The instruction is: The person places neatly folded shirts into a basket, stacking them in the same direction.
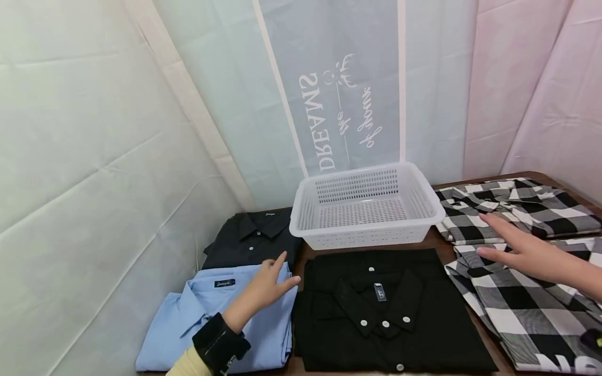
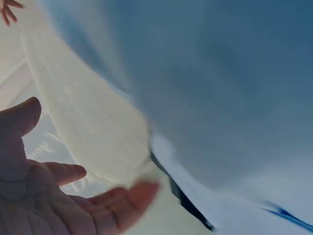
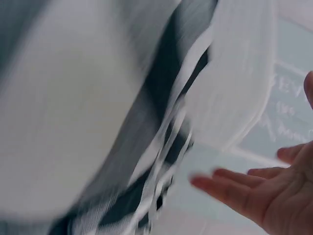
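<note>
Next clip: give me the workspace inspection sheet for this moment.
Surface: brown table, mostly covered by clothing.
Job's things: folded light blue shirt; checked shirt.
Clutter: white slotted basket, black shirt, dark navy shirt, second checked shirt.
Grippers: left hand open, over the light blue shirt; right hand open, fingers straight, above the checked shirt.
Cables: nothing seen.
Surroundings: pale sheeting, banner with mirrored lettering.
</note>
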Demonstrator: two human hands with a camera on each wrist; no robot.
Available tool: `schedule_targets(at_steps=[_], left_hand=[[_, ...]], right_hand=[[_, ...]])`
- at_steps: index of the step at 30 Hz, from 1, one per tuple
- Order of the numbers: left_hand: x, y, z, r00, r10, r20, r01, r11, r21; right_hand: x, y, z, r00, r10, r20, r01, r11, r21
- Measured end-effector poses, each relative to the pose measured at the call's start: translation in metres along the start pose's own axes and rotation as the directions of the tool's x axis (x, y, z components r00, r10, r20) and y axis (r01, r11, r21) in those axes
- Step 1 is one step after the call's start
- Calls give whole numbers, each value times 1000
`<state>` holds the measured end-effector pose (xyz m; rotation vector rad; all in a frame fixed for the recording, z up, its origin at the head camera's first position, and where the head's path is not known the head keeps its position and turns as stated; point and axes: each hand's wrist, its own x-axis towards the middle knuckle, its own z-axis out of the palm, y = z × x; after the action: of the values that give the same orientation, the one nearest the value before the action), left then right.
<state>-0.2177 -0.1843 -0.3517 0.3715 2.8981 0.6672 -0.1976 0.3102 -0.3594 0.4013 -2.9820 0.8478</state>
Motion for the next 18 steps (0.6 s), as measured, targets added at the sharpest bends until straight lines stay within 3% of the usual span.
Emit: schedule_targets(at_steps=[2,4,6,8,11,13,15,18], left_hand=[[-2,8,-1,996,4,85,3,997,-75],[-4,17,0,984,-6,178,35,986,-162],[-3,21,2,968,-33,249,91,970,-224],[0,23,6,955,-77,288,158,949,-272],[4,21,9,942,-141,305,239,921,-309],[4,19,11,935,-179,305,277,908,-315],[4,17,13,931,-203,302,295,908,-298],[4,14,16,930,-194,313,276,929,-245]], right_hand=[[-1,-5,1,991,43,128,-58,992,114],[-2,-8,3,957,102,272,-172,953,248],[-2,-9,5,907,136,399,-295,882,369],[0,-7,11,867,149,475,-395,788,473],[-3,-6,17,841,117,528,-458,672,582],[-7,-9,22,829,86,553,-481,614,626],[-14,-14,27,819,87,568,-493,614,616],[-19,-26,36,807,157,570,-510,672,537]])
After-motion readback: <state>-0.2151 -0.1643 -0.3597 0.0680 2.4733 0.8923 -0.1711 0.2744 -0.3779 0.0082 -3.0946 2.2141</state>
